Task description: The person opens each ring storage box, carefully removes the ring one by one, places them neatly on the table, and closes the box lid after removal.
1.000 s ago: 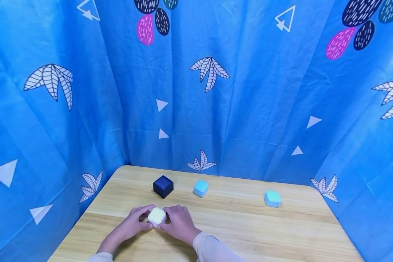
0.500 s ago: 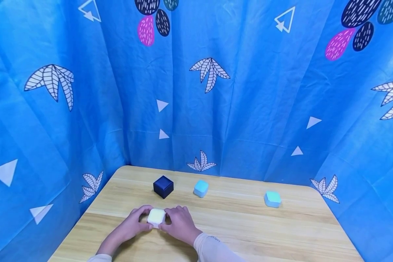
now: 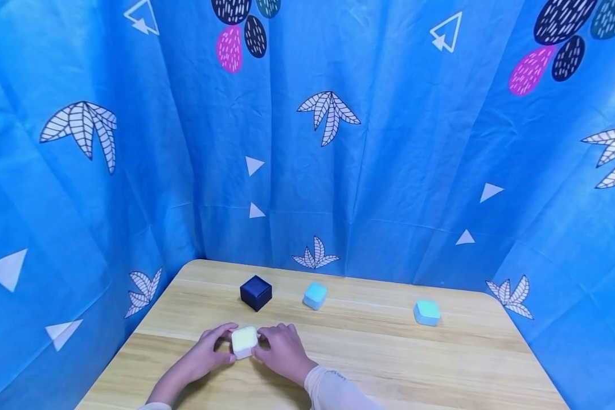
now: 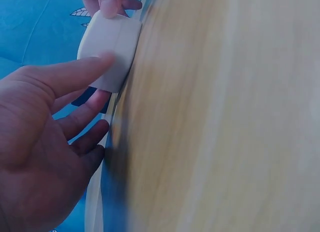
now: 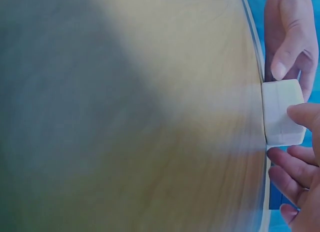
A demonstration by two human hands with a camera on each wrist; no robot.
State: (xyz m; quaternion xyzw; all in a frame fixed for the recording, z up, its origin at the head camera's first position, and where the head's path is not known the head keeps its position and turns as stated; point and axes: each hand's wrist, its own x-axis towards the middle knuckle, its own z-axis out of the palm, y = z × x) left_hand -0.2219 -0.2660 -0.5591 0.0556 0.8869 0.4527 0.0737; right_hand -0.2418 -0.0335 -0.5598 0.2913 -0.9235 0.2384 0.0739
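Observation:
A small white box (image 3: 244, 340) with rounded corners sits low over the wooden table, between my two hands. From its left side my left hand (image 3: 205, 354) holds it, thumb at the front and index finger toward the back corner. My right hand (image 3: 286, 354) grips the opposite side with thumb and fingers. In the left wrist view a faint seam runs across the white box (image 4: 110, 46), with the left thumb over it. The right wrist view shows the right thumb (image 5: 300, 113) against the front face of the box.
Behind the hands stands a dark navy box (image 3: 256, 292). Farther right lie a light blue rounded box (image 3: 315, 295) and a mint-green one (image 3: 427, 312). A blue patterned curtain (image 3: 389, 171) surrounds the back and sides of the wooden table (image 3: 389, 364).
The white box has turned a little between the hands and shifted very slightly. The left thumb and fingers have moved slightly with it. The other boxes stay put.

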